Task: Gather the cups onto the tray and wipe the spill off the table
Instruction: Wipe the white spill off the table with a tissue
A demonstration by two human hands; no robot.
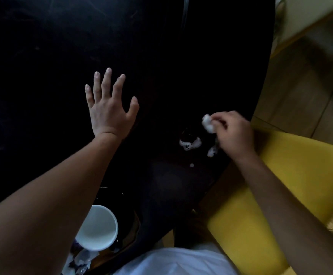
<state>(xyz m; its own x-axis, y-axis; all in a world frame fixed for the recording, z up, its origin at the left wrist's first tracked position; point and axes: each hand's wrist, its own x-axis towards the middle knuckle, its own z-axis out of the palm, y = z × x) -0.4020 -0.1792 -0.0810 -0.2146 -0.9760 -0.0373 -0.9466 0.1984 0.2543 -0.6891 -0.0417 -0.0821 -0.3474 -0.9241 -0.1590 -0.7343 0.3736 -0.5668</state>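
Observation:
My left hand [110, 108] lies flat on the dark table [42, 56], fingers spread, holding nothing. My right hand [234, 133] is closed on a small white wad of tissue [208, 123] just above the table near its right edge. A foamy white spill [190, 143] lies beside that hand, with a second patch [212, 151] and a small drop [191, 165] nearby. A white cup [98, 229] stands on a dark tray [127, 213] at the near edge, partly hidden by my left forearm.
A yellow chair [280, 185] stands close against the table's right side. Crumpled wrappers or tissue [80, 261] lie on the tray below the cup. Wooden floor [310, 76] shows at the right.

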